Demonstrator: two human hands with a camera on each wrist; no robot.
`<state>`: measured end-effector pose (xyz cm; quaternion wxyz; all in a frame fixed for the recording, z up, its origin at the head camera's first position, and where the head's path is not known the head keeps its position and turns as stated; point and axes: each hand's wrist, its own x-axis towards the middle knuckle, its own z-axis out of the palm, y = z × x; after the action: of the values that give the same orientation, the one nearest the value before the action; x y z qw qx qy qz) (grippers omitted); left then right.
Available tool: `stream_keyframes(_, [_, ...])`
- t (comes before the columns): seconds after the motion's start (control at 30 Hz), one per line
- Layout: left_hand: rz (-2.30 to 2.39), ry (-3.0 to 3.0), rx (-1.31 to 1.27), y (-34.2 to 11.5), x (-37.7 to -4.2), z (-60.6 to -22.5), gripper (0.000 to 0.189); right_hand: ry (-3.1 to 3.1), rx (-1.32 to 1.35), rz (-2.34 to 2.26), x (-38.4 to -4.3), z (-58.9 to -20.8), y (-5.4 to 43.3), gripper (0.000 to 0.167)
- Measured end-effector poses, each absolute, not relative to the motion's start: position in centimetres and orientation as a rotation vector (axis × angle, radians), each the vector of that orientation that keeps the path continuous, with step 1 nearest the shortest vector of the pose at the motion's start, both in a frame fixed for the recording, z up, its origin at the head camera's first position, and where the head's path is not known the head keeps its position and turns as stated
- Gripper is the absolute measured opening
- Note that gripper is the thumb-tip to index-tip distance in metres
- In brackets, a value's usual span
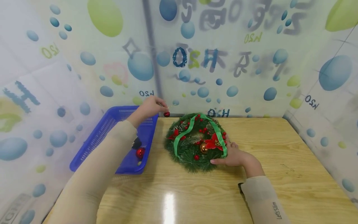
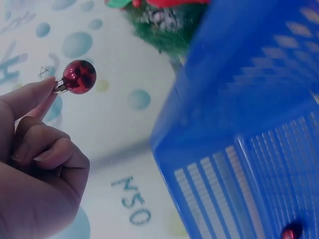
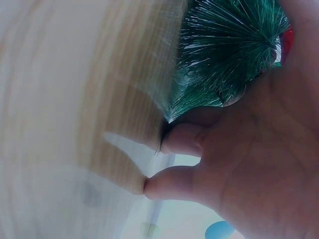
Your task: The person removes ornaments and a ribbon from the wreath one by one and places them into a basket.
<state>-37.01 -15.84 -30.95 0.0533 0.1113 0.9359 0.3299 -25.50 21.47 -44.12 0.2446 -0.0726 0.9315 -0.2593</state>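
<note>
Closest to you, your sleeves, the left (image 1: 92, 174) and the right (image 1: 263, 193), reach in over the wooden table (image 1: 209, 193), where a bright patch of light shows. Your right hand (image 1: 233, 157) rests against the right side of the wreath (image 1: 193, 163); that grip is spread wide, the thumb at the near edge, and close up two fingertips touch the table. The wreath lies flat on the table, right of the basket, its green needles dressed with a green ribbon (image 1: 176, 145), red flowers (image 1: 215, 142), red berries (image 1: 197, 157) and a gold ball (image 1: 204, 148).

To its left stands the blue basket (image 1: 151, 143), with a larger red ball (image 1: 140, 152) and a dark thing (image 1: 136, 143), too covered to make out, inside it. Farther off, your left hand (image 1: 152, 106) reaches over the basket's far corner. Its grip is narrow, thumb and finger pinching the small red ball (image 2: 79, 77) by its metal cap, in the air near the wreath's far left side but apart from it. Behind hangs a pale wall covering (image 1: 173, 90) with blue and green spots.
</note>
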Motion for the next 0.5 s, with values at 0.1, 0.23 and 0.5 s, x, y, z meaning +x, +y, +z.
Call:
stream_keyframes(0.1, [1.0,2.858,0.302,-17.2,-36.7,-30.7,0.021,2.546,-0.2,-0.702,-25.5,-44.2,21.6,0.15])
stream_keyframes(0.23, [0.985,2.908,0.28,-18.9,-36.4,-30.6,0.02,2.547,-0.2,-0.704,-25.5,-44.2,21.6,0.15])
stream_keyframes(0.5, [0.976,2.928,0.263,-22.1,-35.3,-31.4,0.022,2.549,-0.2,-0.714,-25.5,-44.3,21.6,0.151])
